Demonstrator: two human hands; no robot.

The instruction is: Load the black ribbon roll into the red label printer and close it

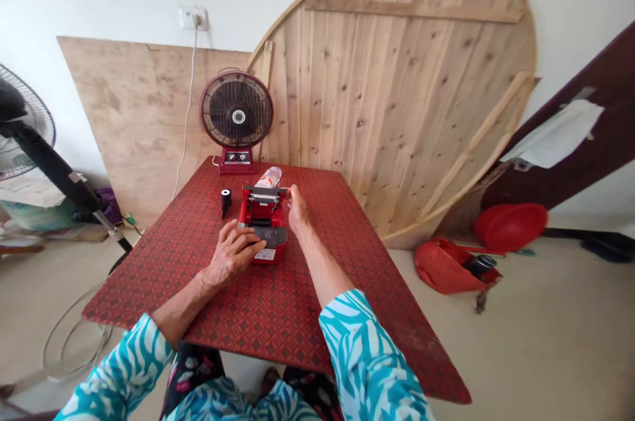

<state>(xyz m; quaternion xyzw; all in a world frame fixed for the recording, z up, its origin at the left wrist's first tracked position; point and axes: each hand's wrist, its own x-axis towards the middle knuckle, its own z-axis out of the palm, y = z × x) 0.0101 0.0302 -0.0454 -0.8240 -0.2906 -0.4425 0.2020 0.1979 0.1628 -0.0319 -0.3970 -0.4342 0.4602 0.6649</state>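
Note:
A small red machine (278, 251) with a hinged lid sits on the table; its kind I cannot make out. Its grey-edged lid (266, 194) stands raised, and the inside shows black. My left hand (235, 250) rests on the machine's dark front cover, fingers stretched out over it. At the lid's right edge, the thumb and fingers of my right hand (297, 210) close on its corner. Behind the machine lies a clear plastic bottle (270, 177) with an orange-and-white label. To the left stands a small black roll (226, 198) with a white core end, its loose strip trailing toward me.
The table (198, 242) wears a red patterned cover. A dark red desk fan (237, 118) stands at its far left corner. A floor fan (59, 156) is on the left. A round wooden tabletop (387, 90) leans on the wall. A red bag (441, 266) and red basin (510, 226) lie right.

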